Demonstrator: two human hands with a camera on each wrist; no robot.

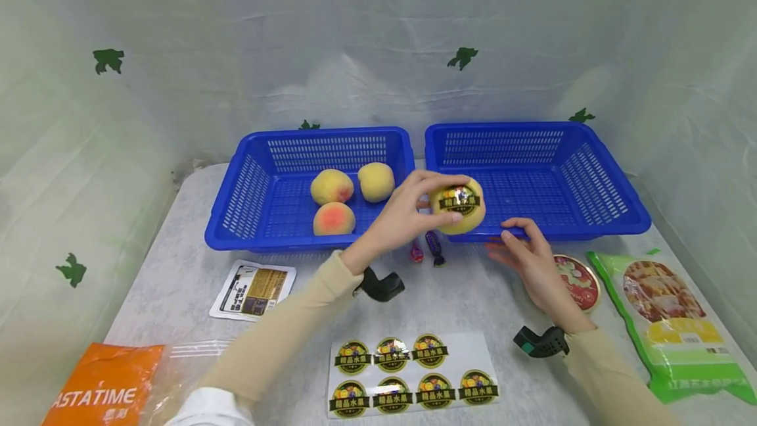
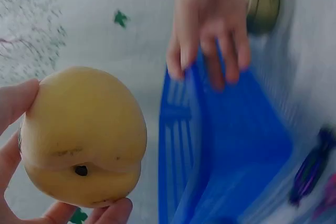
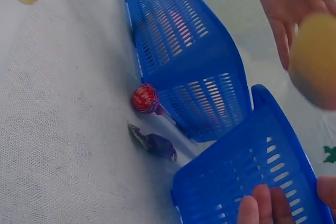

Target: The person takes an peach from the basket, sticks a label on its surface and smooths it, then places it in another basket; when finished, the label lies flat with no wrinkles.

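Note:
My left hand (image 1: 408, 209) grips a yellow peach (image 2: 84, 140) between thumb and fingers, above the front left corner of the right blue basket (image 1: 591, 229). A round black-and-gold fruit sticker (image 1: 459, 200) is on the peach's skin. Relaxed fingers of my right hand (image 1: 535, 261) straddle that basket's front rim, thumb on one side and the other fingertips (image 3: 265, 203) outside its wall. Two yellow peaches and a blushed peach (image 1: 334, 219) lie in the left blue basket (image 1: 236, 242).
Below the baskets are a sticker sheet (image 1: 414, 377), a red lollipop (image 3: 145, 98) and a purple-wrapped candy (image 1: 435, 247). A round red-lidded tin (image 1: 582, 284) and green food bag (image 1: 680, 321) lie right; a white-and-brown packet (image 1: 253, 289) and orange bag (image 1: 103, 383) lie left.

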